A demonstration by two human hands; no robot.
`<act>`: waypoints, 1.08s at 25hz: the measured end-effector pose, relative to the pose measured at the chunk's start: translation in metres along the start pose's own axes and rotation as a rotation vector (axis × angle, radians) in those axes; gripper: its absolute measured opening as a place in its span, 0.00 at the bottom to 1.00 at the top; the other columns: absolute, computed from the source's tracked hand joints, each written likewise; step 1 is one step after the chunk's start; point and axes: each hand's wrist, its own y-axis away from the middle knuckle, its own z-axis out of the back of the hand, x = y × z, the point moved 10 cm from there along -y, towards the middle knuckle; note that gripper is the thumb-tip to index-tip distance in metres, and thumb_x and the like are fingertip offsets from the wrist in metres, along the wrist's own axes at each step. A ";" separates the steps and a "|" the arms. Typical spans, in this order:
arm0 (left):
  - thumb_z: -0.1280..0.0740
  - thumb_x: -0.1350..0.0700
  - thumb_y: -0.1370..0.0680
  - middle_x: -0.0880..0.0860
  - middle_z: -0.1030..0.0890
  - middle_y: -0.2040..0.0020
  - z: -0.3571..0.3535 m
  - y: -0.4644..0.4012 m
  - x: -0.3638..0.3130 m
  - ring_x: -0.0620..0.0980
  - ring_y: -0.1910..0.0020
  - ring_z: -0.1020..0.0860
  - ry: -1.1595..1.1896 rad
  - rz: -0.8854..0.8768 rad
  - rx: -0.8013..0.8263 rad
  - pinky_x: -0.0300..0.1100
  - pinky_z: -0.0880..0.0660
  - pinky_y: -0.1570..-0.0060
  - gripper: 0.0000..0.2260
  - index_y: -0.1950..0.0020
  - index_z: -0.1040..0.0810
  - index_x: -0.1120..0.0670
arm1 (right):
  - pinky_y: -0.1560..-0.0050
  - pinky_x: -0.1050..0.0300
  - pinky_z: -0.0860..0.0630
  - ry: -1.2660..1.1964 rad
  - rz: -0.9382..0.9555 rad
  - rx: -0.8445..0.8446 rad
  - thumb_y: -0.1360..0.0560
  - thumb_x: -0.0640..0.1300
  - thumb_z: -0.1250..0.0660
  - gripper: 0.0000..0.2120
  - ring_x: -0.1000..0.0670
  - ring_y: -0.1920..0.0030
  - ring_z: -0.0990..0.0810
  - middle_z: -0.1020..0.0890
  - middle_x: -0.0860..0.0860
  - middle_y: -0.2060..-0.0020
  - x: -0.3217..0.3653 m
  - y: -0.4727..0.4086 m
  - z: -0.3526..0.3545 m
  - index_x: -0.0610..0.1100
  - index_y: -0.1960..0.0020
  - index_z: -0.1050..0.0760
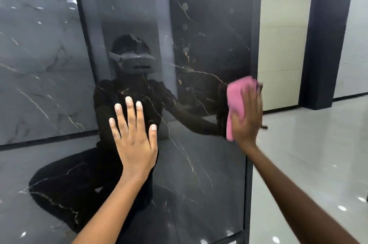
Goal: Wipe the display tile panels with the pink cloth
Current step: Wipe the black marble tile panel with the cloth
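While your left hand (133, 140) lies flat with fingers spread on the dark marble tile panel (209, 48), your right hand (248, 116) presses the pink cloth (237, 98) against the panel's right edge. Its fingers are straight, an open grip.

The glossy black marble tile panel with pale gold veins (199, 164) ran out of the picture at the top and bottom edges, so its full height could not be seen. Much of the crumpled pink cloth (236, 100) lay hidden behind the right hand (247, 116), which was smeared by motion blur at its fingertips (258, 86); how the fingers lay on the cloth could not be told. Both forearms were cut off by the bottom edge. The left hand (135, 136) covered part of the panel, and the palm's contact with it was hidden. The panel's dark metal frame (250, 164) was cut off below.
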 end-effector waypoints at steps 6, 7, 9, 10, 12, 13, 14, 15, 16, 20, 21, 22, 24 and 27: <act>0.50 0.47 0.16 0.54 0.57 0.20 -0.013 0.027 -0.001 0.55 0.21 0.60 -0.095 -0.077 -0.004 0.55 0.60 0.24 0.28 0.20 0.53 0.57 | 0.29 0.37 0.40 0.061 0.236 0.343 0.20 0.55 0.45 0.30 0.40 0.23 0.49 0.48 0.47 0.22 0.004 0.160 -0.009 0.53 0.21 0.52; 0.50 0.47 0.16 0.55 0.55 0.20 -0.013 0.025 -0.001 0.56 0.21 0.59 -0.096 -0.080 -0.010 0.55 0.60 0.24 0.28 0.20 0.52 0.58 | 0.27 0.40 0.42 0.033 0.217 0.264 0.21 0.52 0.42 0.31 0.38 0.23 0.48 0.45 0.44 0.23 0.011 0.116 -0.010 0.50 0.21 0.48; 0.49 0.48 0.16 0.57 0.52 0.20 -0.012 0.027 -0.001 0.58 0.21 0.56 -0.075 -0.074 -0.012 0.54 0.60 0.24 0.27 0.20 0.51 0.57 | 0.25 0.45 0.42 0.027 0.102 0.076 0.25 0.46 0.38 0.32 0.38 0.24 0.45 0.40 0.41 0.25 0.017 0.026 -0.007 0.45 0.24 0.43; 0.49 0.48 0.16 0.56 0.52 0.20 -0.014 0.033 0.000 0.58 0.21 0.56 -0.061 -0.069 -0.008 0.54 0.59 0.23 0.27 0.20 0.51 0.57 | 0.25 0.46 0.42 0.040 0.036 0.003 0.26 0.44 0.36 0.32 0.39 0.24 0.44 0.39 0.41 0.25 0.017 0.005 -0.007 0.44 0.25 0.42; 0.48 0.49 0.16 0.54 0.56 0.20 -0.018 0.051 0.001 0.56 0.21 0.57 -0.059 -0.088 0.004 0.53 0.59 0.23 0.27 0.20 0.51 0.56 | 0.25 0.45 0.42 0.040 -0.036 -0.028 0.26 0.44 0.36 0.32 0.39 0.23 0.45 0.41 0.43 0.24 0.008 0.030 -0.010 0.44 0.25 0.43; 0.48 0.49 0.16 0.53 0.58 0.19 -0.020 0.060 0.001 0.55 0.21 0.58 -0.069 -0.110 0.009 0.52 0.58 0.23 0.27 0.20 0.51 0.56 | 0.25 0.43 0.42 0.046 -0.044 0.029 0.25 0.45 0.37 0.33 0.39 0.23 0.47 0.43 0.44 0.23 0.003 0.073 -0.013 0.44 0.24 0.45; 0.48 0.49 0.16 0.52 0.59 0.19 -0.022 0.067 0.002 0.54 0.21 0.59 -0.081 -0.132 0.015 0.52 0.58 0.23 0.27 0.20 0.51 0.56 | 0.26 0.40 0.42 0.069 -0.054 0.120 0.25 0.47 0.38 0.34 0.40 0.23 0.48 0.47 0.47 0.22 -0.001 0.125 -0.018 0.45 0.23 0.47; 0.48 0.49 0.16 0.51 0.60 0.20 -0.023 0.072 0.004 0.54 0.21 0.59 -0.089 -0.151 0.017 0.52 0.58 0.23 0.27 0.20 0.51 0.56 | 0.28 0.36 0.40 0.102 -0.064 0.220 0.25 0.50 0.39 0.35 0.42 0.22 0.51 0.50 0.50 0.21 -0.004 0.176 -0.019 0.47 0.22 0.50; 0.49 0.49 0.16 0.51 0.61 0.20 -0.024 0.074 0.005 0.54 0.21 0.59 -0.095 -0.167 0.016 0.51 0.58 0.23 0.26 0.20 0.52 0.56 | 0.30 0.32 0.39 0.123 -0.061 0.312 0.24 0.52 0.40 0.36 0.44 0.22 0.53 0.53 0.53 0.21 -0.007 0.216 -0.019 0.49 0.22 0.53; 0.50 0.49 0.16 0.53 0.58 0.20 -0.024 0.075 0.006 0.55 0.21 0.59 -0.092 -0.181 0.006 0.52 0.58 0.23 0.27 0.20 0.54 0.56 | 0.25 0.41 0.44 0.033 0.020 0.285 0.20 0.59 0.45 0.31 0.42 0.22 0.51 0.50 0.49 0.22 0.006 0.163 -0.019 0.56 0.22 0.53; 0.50 0.49 0.16 0.54 0.55 0.20 -0.024 0.076 0.006 0.56 0.21 0.58 -0.089 -0.181 0.001 0.52 0.58 0.23 0.27 0.20 0.55 0.56 | 0.25 0.44 0.43 0.015 -0.017 0.199 0.21 0.56 0.42 0.30 0.40 0.23 0.48 0.46 0.46 0.23 0.008 0.114 -0.017 0.53 0.23 0.49; 0.49 0.49 0.16 0.55 0.51 0.20 -0.024 0.077 0.006 0.57 0.21 0.56 -0.085 -0.180 0.001 0.52 0.58 0.23 0.27 0.20 0.55 0.56 | 0.25 0.44 0.40 0.017 -0.059 0.091 0.22 0.51 0.38 0.31 0.38 0.24 0.45 0.43 0.43 0.24 0.013 0.070 -0.012 0.50 0.24 0.46; 0.49 0.50 0.16 0.57 0.47 0.21 -0.023 0.080 0.008 0.56 0.21 0.57 -0.065 -0.176 -0.010 0.52 0.57 0.23 0.26 0.20 0.52 0.56 | 0.28 0.40 0.37 0.023 -0.023 -0.039 0.27 0.43 0.35 0.32 0.36 0.25 0.42 0.39 0.39 0.26 0.036 0.037 -0.014 0.42 0.25 0.40; 0.50 0.50 0.16 0.56 0.45 0.22 -0.023 0.083 0.007 0.53 0.21 0.58 -0.043 -0.191 -0.030 0.52 0.55 0.23 0.25 0.21 0.48 0.57 | 0.26 0.42 0.42 0.055 0.421 0.192 0.29 0.47 0.37 0.37 0.38 0.23 0.47 0.45 0.45 0.22 0.085 0.155 -0.044 0.42 0.22 0.43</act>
